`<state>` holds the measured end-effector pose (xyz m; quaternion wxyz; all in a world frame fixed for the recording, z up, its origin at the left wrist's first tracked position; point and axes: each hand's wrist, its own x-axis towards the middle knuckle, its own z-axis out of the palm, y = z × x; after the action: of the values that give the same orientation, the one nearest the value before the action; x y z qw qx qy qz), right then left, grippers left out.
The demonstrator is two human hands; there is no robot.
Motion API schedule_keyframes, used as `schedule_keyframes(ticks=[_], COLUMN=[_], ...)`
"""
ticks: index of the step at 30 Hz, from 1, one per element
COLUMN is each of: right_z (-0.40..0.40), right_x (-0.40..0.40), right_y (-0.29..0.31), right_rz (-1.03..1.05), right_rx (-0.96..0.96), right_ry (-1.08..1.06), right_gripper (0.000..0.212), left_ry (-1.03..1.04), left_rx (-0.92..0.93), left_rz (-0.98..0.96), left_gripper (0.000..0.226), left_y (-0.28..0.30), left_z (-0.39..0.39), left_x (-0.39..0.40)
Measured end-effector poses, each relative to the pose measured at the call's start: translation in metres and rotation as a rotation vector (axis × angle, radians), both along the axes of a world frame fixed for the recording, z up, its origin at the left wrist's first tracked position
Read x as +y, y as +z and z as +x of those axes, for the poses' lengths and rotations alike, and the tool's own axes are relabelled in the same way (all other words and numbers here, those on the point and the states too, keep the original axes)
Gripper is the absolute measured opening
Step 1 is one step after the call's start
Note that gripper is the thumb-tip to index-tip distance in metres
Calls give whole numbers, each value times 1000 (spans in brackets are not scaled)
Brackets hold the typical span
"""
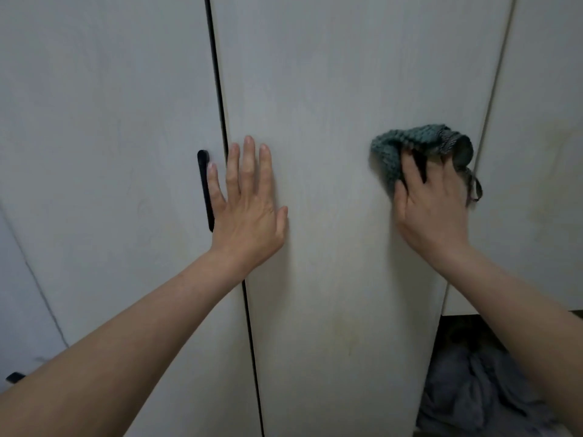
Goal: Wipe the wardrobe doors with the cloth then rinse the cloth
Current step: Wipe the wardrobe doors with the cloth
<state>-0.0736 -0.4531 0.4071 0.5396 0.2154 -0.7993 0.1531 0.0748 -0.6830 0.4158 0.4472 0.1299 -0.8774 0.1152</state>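
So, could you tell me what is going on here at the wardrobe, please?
A person is wiping a pale wardrobe door. The right hand presses a bunched teal cloth against the door near its right edge. The left hand lies flat and open on the same door, across the dark gap, beside the black handle of the neighbouring door. Rinsing is not yet done.

Left hand [249,212] spread flat, fingers up; right hand [430,206], slightly blurred, apparently curled in a grip.
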Motion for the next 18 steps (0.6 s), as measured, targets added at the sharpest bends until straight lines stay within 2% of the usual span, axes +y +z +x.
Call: schedule_keyframes(ticks=[3, 6, 8, 11, 16, 18], right_z=[11, 30, 33, 10, -38, -46], right_x=[-1, 8, 17, 37, 89, 101], right_y=[-37, -100, -118, -95, 14, 27], right_rz=[51, 214, 258, 184, -29, -69], right_rx=[-9, -43, -144, -276, -194, -169], right_ry=[18, 29, 32, 10, -76, -70], right_gripper=[49, 41, 46, 57, 64, 65], left_ry=[-29, -59, -67, -82, -129, -158], left_rx=[-21, -54, -83, -93, -66, -65], left_rz=[-9, -14, -9, 15, 27, 29], left_gripper=[96, 94, 93, 94, 91, 90], left_y=[-1, -3, -4, 0, 11, 15], left_z=[-7, -17, -23, -32, -49, -58], left_x=[17, 40, 54, 75, 112, 131])
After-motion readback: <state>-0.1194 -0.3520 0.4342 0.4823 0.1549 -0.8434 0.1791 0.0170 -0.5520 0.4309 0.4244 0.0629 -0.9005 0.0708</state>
